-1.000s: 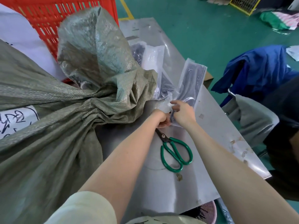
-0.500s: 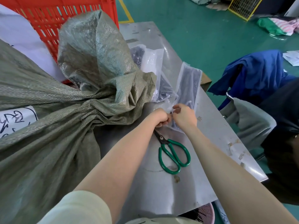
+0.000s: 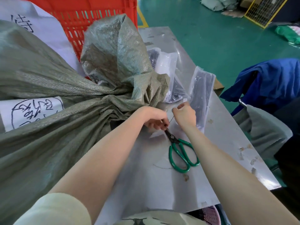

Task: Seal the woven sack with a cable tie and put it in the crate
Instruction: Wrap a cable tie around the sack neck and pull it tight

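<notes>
Sack (image 3: 56, 98) fills the frame's left on the surface (image 3: 162, 184), neck bunched (crate (image 3: 90, 18) behind). Both hands, left (image 3: 154, 118) and right (image 3: 185, 115), pinch a thin tie (image 3: 171, 118) at center, above scissors (image 3: 181, 153).

A short pale cream sleeve (image 3: 53, 210) covers the left upper arm; both forearms are bare.

Grey-green woven sack (image 3: 48, 127), neck gathered
It lies on its side across the table; thin black cable tie (image 3: 170, 119) beside it, red crate (image 3: 100, 18) behind.
</notes>
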The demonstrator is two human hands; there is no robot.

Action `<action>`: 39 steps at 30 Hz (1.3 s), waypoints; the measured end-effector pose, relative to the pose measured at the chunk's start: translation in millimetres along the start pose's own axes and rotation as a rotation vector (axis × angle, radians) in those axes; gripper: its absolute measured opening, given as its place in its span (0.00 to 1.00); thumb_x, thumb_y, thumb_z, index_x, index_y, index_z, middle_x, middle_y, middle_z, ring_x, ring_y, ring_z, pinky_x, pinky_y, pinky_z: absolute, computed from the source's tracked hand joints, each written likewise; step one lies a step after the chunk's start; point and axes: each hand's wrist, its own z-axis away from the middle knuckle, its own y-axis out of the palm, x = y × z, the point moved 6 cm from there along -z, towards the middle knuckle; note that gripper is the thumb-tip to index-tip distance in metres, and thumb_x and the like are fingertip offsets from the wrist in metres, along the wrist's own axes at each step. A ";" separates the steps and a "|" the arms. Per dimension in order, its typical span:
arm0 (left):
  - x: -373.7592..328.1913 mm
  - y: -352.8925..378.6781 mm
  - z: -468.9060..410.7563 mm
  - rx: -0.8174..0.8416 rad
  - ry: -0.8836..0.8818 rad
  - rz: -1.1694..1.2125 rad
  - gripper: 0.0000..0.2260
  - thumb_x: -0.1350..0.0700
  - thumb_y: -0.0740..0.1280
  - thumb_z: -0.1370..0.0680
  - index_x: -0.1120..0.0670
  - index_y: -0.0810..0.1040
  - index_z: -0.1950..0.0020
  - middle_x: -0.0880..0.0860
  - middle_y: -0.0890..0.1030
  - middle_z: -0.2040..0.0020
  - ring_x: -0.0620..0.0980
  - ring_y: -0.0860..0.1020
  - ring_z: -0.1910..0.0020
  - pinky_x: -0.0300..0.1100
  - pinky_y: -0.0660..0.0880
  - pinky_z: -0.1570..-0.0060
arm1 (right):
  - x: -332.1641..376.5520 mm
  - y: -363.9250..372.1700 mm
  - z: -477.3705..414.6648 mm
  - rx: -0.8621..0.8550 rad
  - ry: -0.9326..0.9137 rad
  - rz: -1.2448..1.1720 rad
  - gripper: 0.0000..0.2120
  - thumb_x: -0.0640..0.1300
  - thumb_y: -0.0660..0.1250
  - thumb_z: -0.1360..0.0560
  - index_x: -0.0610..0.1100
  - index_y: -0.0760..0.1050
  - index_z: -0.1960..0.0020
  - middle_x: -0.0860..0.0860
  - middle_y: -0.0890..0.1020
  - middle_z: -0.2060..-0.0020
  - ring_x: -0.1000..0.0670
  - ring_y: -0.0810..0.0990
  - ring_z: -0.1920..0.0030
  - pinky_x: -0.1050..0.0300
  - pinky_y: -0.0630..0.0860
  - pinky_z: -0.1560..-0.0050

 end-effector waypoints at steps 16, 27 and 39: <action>59.0 -17.2 32.5 -0.200 0.107 0.017 0.04 0.55 0.63 0.21 0.55 0.72 0.50 0.50 0.75 0.62 0.40 0.76 0.72 0.33 0.69 0.67 | 26.8 74.9 43.8 0.090 0.226 -0.319 0.27 0.43 0.67 0.33 0.33 0.71 0.37 0.39 0.82 0.46 0.41 0.81 0.44 0.54 0.77 0.47; 77.1 -9.4 71.7 -0.097 -0.054 -0.210 0.14 0.55 0.66 0.23 0.61 0.76 0.41 0.51 0.83 0.62 0.44 0.81 0.64 0.32 0.74 0.64 | 6.2 68.7 37.7 0.128 0.360 -0.476 0.10 0.33 0.58 0.27 0.34 0.75 0.48 0.51 0.72 0.91 0.55 0.67 0.92 0.71 0.62 0.88; 59.0 -40.1 92.7 -0.540 -0.043 -0.635 0.17 0.63 0.57 0.22 0.65 0.71 0.34 0.61 0.74 0.33 0.58 0.75 0.38 0.47 0.71 0.39 | 21.1 113.3 78.8 0.645 0.200 -0.056 0.06 0.31 0.57 0.25 0.33 0.71 0.52 0.35 0.80 0.59 0.41 0.79 0.72 0.54 0.79 0.78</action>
